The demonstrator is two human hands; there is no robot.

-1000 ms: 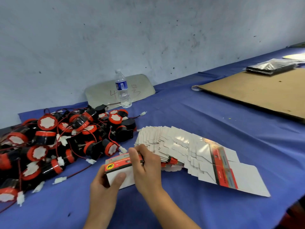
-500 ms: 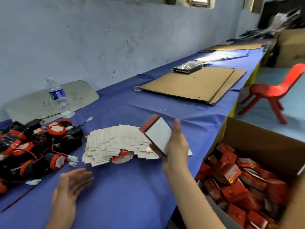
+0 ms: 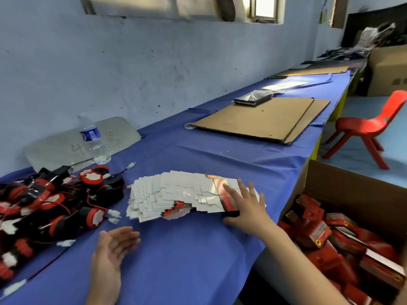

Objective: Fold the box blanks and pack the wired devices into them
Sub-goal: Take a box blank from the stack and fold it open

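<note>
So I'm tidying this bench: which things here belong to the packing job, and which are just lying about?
Part of the job:
- fanned stack of box blanks, right hand on it
- pile of wired devices
- carton of packed red boxes
- left hand, open, holding nothing

Lying about:
- water bottle
- cardboard sheets
- red chair

Daylight came from a window (image 3: 263,8) at upper centre, the room stayed dim, and frame edges bowed and softened.
</note>
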